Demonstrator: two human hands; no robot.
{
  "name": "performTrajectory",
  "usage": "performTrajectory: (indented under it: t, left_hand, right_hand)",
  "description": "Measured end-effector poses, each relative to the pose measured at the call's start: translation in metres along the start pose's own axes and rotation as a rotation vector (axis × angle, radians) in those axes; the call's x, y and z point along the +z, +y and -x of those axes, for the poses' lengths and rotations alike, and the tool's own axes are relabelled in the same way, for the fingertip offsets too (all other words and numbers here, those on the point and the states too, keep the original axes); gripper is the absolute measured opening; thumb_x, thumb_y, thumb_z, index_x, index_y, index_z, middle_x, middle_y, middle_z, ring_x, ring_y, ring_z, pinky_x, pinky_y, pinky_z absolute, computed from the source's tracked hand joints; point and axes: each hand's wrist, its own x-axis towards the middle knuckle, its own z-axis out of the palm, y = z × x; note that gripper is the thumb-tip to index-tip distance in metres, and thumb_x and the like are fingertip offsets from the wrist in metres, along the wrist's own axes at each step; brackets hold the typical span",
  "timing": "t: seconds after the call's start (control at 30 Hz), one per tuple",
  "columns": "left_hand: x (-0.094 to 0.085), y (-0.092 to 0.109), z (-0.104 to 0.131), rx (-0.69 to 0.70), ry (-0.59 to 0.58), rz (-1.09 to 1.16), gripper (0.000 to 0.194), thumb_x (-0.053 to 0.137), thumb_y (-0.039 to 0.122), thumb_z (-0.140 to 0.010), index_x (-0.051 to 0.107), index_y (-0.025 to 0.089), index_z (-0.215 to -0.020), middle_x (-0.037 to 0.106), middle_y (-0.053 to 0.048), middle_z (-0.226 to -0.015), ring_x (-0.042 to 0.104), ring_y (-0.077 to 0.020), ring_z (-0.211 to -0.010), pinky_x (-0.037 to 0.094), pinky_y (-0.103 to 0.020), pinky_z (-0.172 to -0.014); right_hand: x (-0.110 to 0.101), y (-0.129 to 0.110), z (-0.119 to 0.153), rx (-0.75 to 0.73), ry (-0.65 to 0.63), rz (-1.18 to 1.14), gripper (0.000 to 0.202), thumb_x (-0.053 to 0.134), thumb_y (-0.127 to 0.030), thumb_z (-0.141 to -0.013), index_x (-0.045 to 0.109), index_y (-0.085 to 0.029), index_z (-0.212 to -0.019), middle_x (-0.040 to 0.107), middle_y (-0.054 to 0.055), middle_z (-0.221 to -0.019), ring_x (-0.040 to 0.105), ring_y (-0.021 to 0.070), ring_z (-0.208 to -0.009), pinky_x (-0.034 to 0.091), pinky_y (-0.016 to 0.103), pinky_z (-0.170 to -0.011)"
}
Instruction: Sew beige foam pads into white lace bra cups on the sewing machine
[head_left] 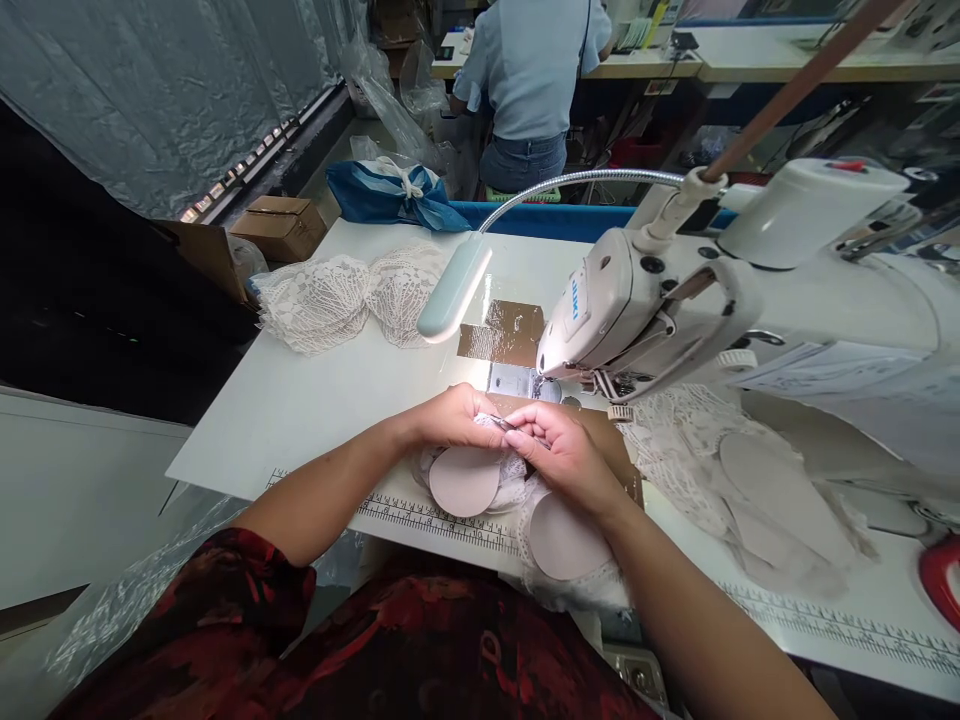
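Note:
A white lace bra (463,482) with smooth pale cup pads lies at the front edge of the table, one cup under each hand. My left hand (459,418) is closed, pinching the lace edge between thumb and fingers. Close against it, my right hand (559,452) is closed on a thin dark metal tool (501,423), whose exact kind I cannot make out. The tool's tip meets the lace at the left fingertips. Just beyond both hands is the sewing machine (600,310), its needle area near the metal needle plate (514,380).
Lace cups (322,300) are stacked at the far left of the white table (247,430). More lace pieces (757,480) lie right, under the machine arm. A lamp (454,290) hangs over the work. A person (525,80) sits ahead, facing away. Printed rulers run along the front edge.

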Motion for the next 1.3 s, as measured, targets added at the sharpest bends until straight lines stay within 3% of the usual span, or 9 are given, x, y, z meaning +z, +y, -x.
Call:
performTrajectory:
  t: [0.17, 0.27, 0.43, 0.53, 0.7, 0.87, 1.0, 1.13, 1.3]
  left_hand:
    - [-0.002, -0.001, 0.001, -0.054, 0.017, -0.030, 0.032, 0.075, 0.041, -0.072, 0.068, 0.010, -0.075, 0.059, -0.001, -0.067, 0.051, -0.0111, -0.062, 0.039, -0.022, -0.055]
    - [-0.006, 0.000, 0.005, -0.037, -0.010, -0.132, 0.034, 0.071, 0.039, -0.074, 0.069, 0.012, -0.093, 0.066, -0.004, -0.082, 0.058, -0.0150, -0.072, 0.044, -0.024, -0.062]
    - [-0.001, 0.018, 0.030, -0.013, 0.051, -0.857, 0.008, 0.064, 0.023, -0.072, 0.061, 0.016, -0.075, 0.059, 0.000, -0.071, 0.054, -0.0158, -0.066, 0.035, -0.024, -0.055]
    - [0.007, 0.031, 0.055, 0.107, 0.204, -1.104, 0.005, 0.054, 0.013, -0.076, 0.055, 0.017, -0.073, 0.059, -0.002, -0.078, 0.055, -0.0173, -0.073, 0.036, -0.026, -0.058]
    - [0.002, 0.029, 0.102, 0.369, 0.494, -1.061, 0.007, 0.046, 0.013, -0.083, 0.051, 0.017, -0.086, 0.060, -0.006, -0.092, 0.054, -0.0202, -0.087, 0.044, -0.029, -0.072]
    - [-0.008, -0.003, 0.142, 0.333, 0.603, -0.965, 0.015, 0.042, 0.005, -0.080, 0.047, 0.018, -0.086, 0.057, -0.003, -0.084, 0.052, -0.0170, -0.077, 0.041, -0.027, -0.067]
    - [-0.009, -0.019, 0.164, 0.332, 0.653, -0.857, 0.015, 0.042, 0.006, -0.083, 0.047, 0.019, -0.089, 0.056, -0.002, -0.085, 0.051, -0.0148, -0.075, 0.039, -0.025, -0.064]
    - [-0.026, -0.016, 0.172, 0.357, 0.736, -0.853, 0.017, 0.043, 0.013, -0.089, 0.053, 0.019, -0.101, 0.058, -0.002, -0.087, 0.053, -0.0133, -0.074, 0.040, -0.024, -0.064]
    - [-0.089, 0.007, 0.156, 0.366, 1.125, -1.160, 0.004, 0.050, 0.016, -0.084, 0.049, 0.019, -0.083, 0.060, -0.007, -0.089, 0.057, -0.0212, -0.085, 0.046, -0.033, -0.073]
  right_hand:
    - [-0.010, -0.001, -0.001, 0.073, 0.011, 0.037, 0.031, 0.054, -0.049, -0.086, 0.059, -0.020, -0.096, 0.065, 0.003, -0.080, 0.061, 0.0175, -0.072, 0.048, 0.029, -0.064]
    - [-0.031, -0.006, 0.012, 0.123, 0.018, 0.306, 0.039, 0.060, -0.052, -0.080, 0.060, -0.022, -0.106, 0.067, 0.005, -0.098, 0.062, 0.0215, -0.086, 0.046, 0.030, -0.070]
    - [-0.057, -0.009, 0.058, 0.285, -0.137, 0.721, 0.024, 0.060, -0.046, -0.078, 0.062, -0.023, -0.084, 0.064, -0.001, -0.071, 0.057, 0.0178, -0.063, 0.038, 0.026, -0.056]
    - [-0.059, -0.001, 0.080, 0.208, -0.132, 0.736, 0.031, 0.048, -0.044, -0.086, 0.052, -0.022, -0.066, 0.060, 0.000, -0.065, 0.056, 0.0166, -0.062, 0.039, 0.026, -0.056]
    - [-0.054, 0.016, 0.099, 0.092, 0.086, 0.696, 0.031, 0.052, -0.052, -0.084, 0.062, -0.023, -0.089, 0.068, 0.005, -0.098, 0.063, 0.0213, -0.090, 0.049, 0.027, -0.075]
    - [-0.045, 0.027, 0.107, 0.169, 0.089, 0.731, 0.036, 0.057, -0.058, -0.076, 0.059, -0.023, -0.065, 0.065, 0.003, -0.069, 0.063, 0.0203, -0.067, 0.050, 0.027, -0.061]
    - [-0.025, 0.005, 0.094, 0.175, 0.261, 0.559, 0.035, 0.057, -0.057, -0.078, 0.064, -0.024, -0.085, 0.070, 0.003, -0.077, 0.065, 0.0222, -0.081, 0.051, 0.027, -0.070]
    - [0.010, -0.031, 0.054, 0.268, 0.324, 0.292, 0.041, 0.049, -0.058, -0.085, 0.061, -0.022, -0.099, 0.068, 0.001, -0.069, 0.051, 0.0147, -0.047, 0.042, 0.026, -0.045]
    - [0.058, -0.063, -0.032, -0.157, 0.135, 0.246, 0.033, 0.040, -0.043, -0.094, 0.060, -0.019, -0.104, 0.068, 0.007, -0.089, 0.064, 0.0175, -0.067, 0.054, 0.032, -0.063]
